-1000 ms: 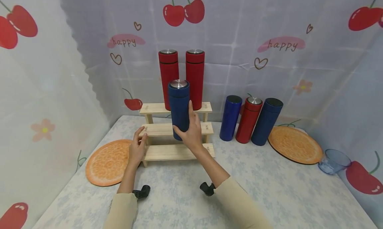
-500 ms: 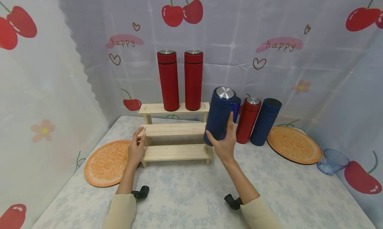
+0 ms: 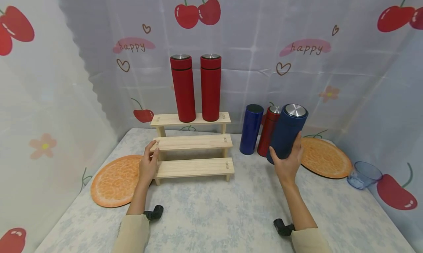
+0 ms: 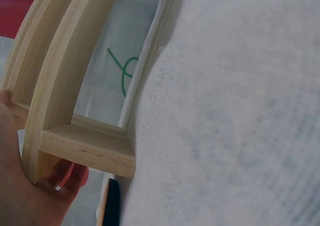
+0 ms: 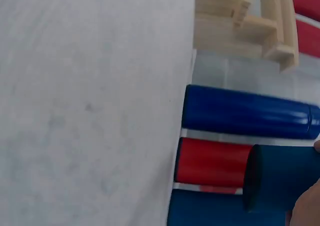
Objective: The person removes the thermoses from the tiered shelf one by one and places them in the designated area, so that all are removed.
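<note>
My right hand (image 3: pixel 288 165) grips a dark blue thermos flask (image 3: pixel 286 132) with a silver lid. It is tilted, its top leaning right; in the right wrist view the held flask's bottom end stands off the table. It partly covers a standing red flask (image 3: pixel 264 139) and hides another dark blue flask (image 5: pixel 210 208), visible in the right wrist view. A glossy blue flask (image 3: pixel 251 130) stands left of these. My left hand (image 3: pixel 148 166) holds the left end of a three-tier wooden stand (image 3: pixel 191 143), fingers around the board's end in the left wrist view.
Two red flasks (image 3: pixel 183 89) stand on the top tier. One round orange mat (image 3: pixel 114 183) lies left of the stand, another orange mat (image 3: pixel 327 159) to the right. A clear bluish cup (image 3: pixel 363 176) stands at the far right. Printed curtains (image 3: pixel 251 80) close off the back and sides.
My right hand has carried the dark blue thermos flask from in front of the stand rightward, to before the standing flasks. The left hand stays on the stand.
</note>
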{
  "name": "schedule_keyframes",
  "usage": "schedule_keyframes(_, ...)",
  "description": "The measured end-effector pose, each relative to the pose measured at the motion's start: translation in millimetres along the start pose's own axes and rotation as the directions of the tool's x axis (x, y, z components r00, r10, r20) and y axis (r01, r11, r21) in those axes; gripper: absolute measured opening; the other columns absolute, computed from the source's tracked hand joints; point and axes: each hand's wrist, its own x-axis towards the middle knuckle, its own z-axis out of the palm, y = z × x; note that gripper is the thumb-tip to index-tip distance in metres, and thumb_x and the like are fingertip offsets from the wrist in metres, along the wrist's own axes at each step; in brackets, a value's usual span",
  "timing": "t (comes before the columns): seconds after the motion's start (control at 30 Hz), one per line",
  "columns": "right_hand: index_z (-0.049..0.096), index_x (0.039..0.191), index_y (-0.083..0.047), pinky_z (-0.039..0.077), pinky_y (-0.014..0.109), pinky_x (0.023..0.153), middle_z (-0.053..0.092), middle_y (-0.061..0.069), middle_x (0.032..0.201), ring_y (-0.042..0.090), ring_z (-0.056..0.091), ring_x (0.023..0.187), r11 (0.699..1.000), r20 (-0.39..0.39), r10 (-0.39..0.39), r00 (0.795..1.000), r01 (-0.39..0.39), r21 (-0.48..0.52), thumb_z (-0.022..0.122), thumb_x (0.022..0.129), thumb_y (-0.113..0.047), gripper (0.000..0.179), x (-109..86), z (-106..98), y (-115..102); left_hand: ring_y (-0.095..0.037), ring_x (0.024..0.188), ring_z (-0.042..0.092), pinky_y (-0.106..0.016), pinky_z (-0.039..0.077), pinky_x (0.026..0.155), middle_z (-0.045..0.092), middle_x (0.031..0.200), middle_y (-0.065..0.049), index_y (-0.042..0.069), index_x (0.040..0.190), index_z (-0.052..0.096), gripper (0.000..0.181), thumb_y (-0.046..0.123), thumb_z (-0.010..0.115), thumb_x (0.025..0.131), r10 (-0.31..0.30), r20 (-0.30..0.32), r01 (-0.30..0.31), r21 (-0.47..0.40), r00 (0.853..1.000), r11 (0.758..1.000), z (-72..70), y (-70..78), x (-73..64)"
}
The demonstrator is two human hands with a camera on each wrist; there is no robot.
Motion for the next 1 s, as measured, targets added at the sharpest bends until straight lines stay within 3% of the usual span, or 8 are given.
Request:
schedule_keyframes(0.27,0.021,0.148,-0.014,0.034,0.051,0.092,0.036,0.020,0.133,0.032,0.036,0.118,0.992,-0.054,0.095,0.994,-0.099,-0.079,0.079,0.073,-0.011,0.095,-3.6,-20,34,-0.028,0.097,0.058,-0.044,0.045,0.077,0.062,0.111,-0.015,0.036,0.137,0.040,0.044,0.047,0.043,0.095,-0.001,0.000,0.001,-0.001,1.000,1.000,0.3,1.0,0.0)
schedule_keyframes(0.53,0.023,0.147,-0.010,0.025,0.047,0.102,0.034,0.015,0.140,0.029,0.032,0.125,0.988,-0.052,0.114,0.992,-0.118,-0.099,0.080,0.070,-0.008,0.095,-12.5,-27,57,-0.029,0.099,0.058,-0.045,0.045,0.078,0.061,0.112,-0.016,0.035,0.138,0.040,0.045,0.047,0.043,0.095,0.000,0.002,0.000,-0.004,1.000,1.000,0.3,0.7,0.0)
schedule_keyframes(0.73,0.021,0.148,-0.015,0.022,0.047,0.105,0.031,0.012,0.145,0.029,0.030,0.129,0.983,-0.024,0.141,0.990,-0.143,-0.114,0.081,0.069,-0.005,0.099,-19.2,-28,67,-0.029,0.098,0.058,-0.045,0.044,0.078,0.061,0.112,-0.016,0.035,0.138,0.040,0.045,0.046,0.043,0.095,0.000,0.006,0.000,-0.001,1.000,1.000,0.2,0.9,0.2)
schedule_keyframes(1.0,0.020,0.149,-0.017,0.022,0.051,0.103,0.032,0.021,0.139,0.034,0.032,0.126,0.980,-0.021,0.155,0.988,-0.157,-0.125,0.081,0.070,-0.009,0.100,-22.9,-27,72,-0.030,0.096,0.058,-0.045,0.044,0.078,0.061,0.111,-0.015,0.036,0.137,0.040,0.044,0.048,0.043,0.095,-0.002,0.003,0.002,-0.001,1.000,1.000,0.2,2.0,-0.7)
